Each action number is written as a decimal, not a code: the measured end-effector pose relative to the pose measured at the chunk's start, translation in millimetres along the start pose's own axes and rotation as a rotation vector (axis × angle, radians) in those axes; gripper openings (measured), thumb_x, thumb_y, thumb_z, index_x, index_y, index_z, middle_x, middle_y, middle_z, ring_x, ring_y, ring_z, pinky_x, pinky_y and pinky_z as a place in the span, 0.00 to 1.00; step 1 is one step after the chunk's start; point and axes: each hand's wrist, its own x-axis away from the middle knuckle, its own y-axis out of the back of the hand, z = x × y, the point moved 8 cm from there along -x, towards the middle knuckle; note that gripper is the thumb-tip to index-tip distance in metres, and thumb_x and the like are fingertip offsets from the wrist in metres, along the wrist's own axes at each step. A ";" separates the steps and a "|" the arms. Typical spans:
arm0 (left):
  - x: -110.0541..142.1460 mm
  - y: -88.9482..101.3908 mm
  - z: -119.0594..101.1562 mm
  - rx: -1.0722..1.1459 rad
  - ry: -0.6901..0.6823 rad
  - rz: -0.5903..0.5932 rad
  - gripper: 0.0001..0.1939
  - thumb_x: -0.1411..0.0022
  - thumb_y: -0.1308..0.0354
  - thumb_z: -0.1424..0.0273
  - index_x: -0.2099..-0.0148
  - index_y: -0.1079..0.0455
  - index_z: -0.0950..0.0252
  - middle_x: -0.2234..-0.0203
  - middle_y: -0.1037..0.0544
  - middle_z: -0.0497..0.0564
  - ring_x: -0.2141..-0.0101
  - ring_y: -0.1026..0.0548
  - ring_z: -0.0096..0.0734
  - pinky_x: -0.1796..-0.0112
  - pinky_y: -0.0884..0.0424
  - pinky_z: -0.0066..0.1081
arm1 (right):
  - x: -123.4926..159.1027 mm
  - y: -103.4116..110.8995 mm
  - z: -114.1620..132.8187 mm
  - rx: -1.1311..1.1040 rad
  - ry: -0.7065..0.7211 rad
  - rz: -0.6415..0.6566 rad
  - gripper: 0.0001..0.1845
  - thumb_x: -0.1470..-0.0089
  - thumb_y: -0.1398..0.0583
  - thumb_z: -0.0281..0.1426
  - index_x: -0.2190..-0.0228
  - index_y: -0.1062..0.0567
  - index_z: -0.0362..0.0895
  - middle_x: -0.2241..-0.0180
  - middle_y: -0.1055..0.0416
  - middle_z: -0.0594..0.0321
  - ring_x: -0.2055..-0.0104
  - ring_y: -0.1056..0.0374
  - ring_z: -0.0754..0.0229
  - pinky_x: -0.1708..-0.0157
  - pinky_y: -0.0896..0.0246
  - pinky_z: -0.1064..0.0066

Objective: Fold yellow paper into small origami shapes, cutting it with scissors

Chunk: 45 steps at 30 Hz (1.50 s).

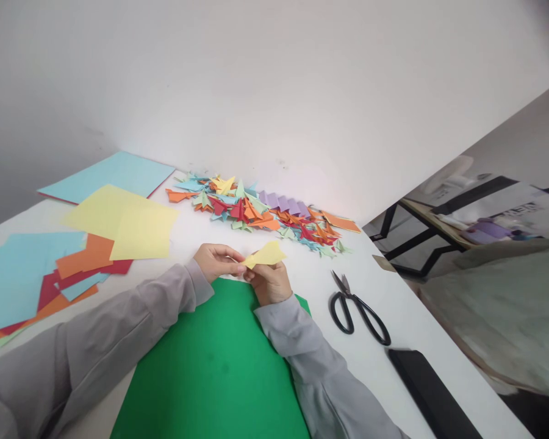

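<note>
Between my two hands is a small folded piece of yellow paper (266, 253), raised over the far end of a green mat (215, 360). My left hand (217, 262) pinches its left tip between thumb and fingers. On the other side, my right hand (271, 281) grips the paper from below, with some fingers hidden behind it. The wider end of the yellow piece points up and to the right. Just beyond my hands lies a pile of folded paper shapes (238, 210) in red, orange, green, blue and yellow.
Black-handled scissors (348, 300) lie slightly open on the right, above a black flat object (432, 390). Yellow sheets (141, 228), blue paper (22, 274) and coloured scraps spread on the left. Large blue sheets (112, 175) lie by the white wall. Pleated purple paper (284, 203) rests in the pile.
</note>
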 end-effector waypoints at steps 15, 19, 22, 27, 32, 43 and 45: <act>8.0 -14.1 -2.0 -0.169 -0.008 0.146 0.17 0.54 0.43 0.59 0.77 0.30 0.71 0.88 0.29 0.52 0.85 0.31 0.27 0.80 0.37 0.27 | 0.3 0.1 2.6 -0.098 -0.075 0.045 0.05 0.71 0.39 0.23 0.82 0.30 0.40 0.86 0.34 0.69 0.86 0.44 0.72 0.86 0.50 0.78; 6.1 -12.8 0.2 -0.128 0.014 0.147 0.19 0.56 0.44 0.56 0.79 0.32 0.71 0.85 0.29 0.51 0.85 0.31 0.27 0.81 0.38 0.27 | -1.0 2.6 0.8 -0.153 -0.096 0.056 0.06 0.70 0.40 0.23 0.81 0.30 0.41 0.86 0.35 0.70 0.85 0.45 0.72 0.85 0.49 0.79; 5.1 -11.0 -1.9 -0.146 0.008 0.111 0.18 0.57 0.42 0.58 0.78 0.32 0.71 0.85 0.28 0.50 0.86 0.31 0.26 0.82 0.37 0.27 | -1.6 2.8 -0.5 -0.168 -0.110 0.069 0.07 0.70 0.40 0.23 0.80 0.30 0.41 0.86 0.36 0.71 0.84 0.44 0.72 0.84 0.49 0.79; 9.0 -10.3 -9.0 -0.245 -0.039 0.030 0.12 0.58 0.41 0.65 0.77 0.32 0.71 0.87 0.29 0.48 0.87 0.33 0.23 0.83 0.37 0.25 | -2.7 5.0 0.1 -0.214 -0.117 0.040 0.08 0.71 0.40 0.22 0.82 0.33 0.42 0.86 0.37 0.72 0.85 0.44 0.72 0.85 0.50 0.78; 11.9 -7.4 -8.0 -0.337 -0.074 -0.057 0.07 0.60 0.40 0.71 0.76 0.32 0.70 0.87 0.29 0.46 0.89 0.36 0.19 0.86 0.40 0.22 | -3.4 7.5 1.6 -0.232 -0.107 0.015 0.09 0.71 0.41 0.21 0.81 0.34 0.43 0.86 0.36 0.73 0.86 0.45 0.72 0.85 0.50 0.78; 13.3 -9.4 -10.0 -0.438 -0.091 -0.039 0.07 0.55 0.44 0.73 0.81 0.35 0.69 0.90 0.32 0.44 0.90 0.37 0.17 0.88 0.44 0.19 | -3.2 6.7 -0.3 -0.239 -0.091 0.082 0.08 0.67 0.41 0.20 0.80 0.33 0.43 0.85 0.38 0.73 0.84 0.45 0.72 0.84 0.50 0.79; 12.7 -8.3 -9.9 -0.413 -0.103 -0.044 0.06 0.56 0.43 0.72 0.80 0.34 0.69 0.89 0.31 0.45 0.90 0.37 0.17 0.88 0.43 0.20 | -3.2 7.0 -0.4 -0.250 -0.094 0.083 0.08 0.67 0.41 0.20 0.79 0.33 0.43 0.84 0.38 0.73 0.84 0.45 0.73 0.84 0.50 0.78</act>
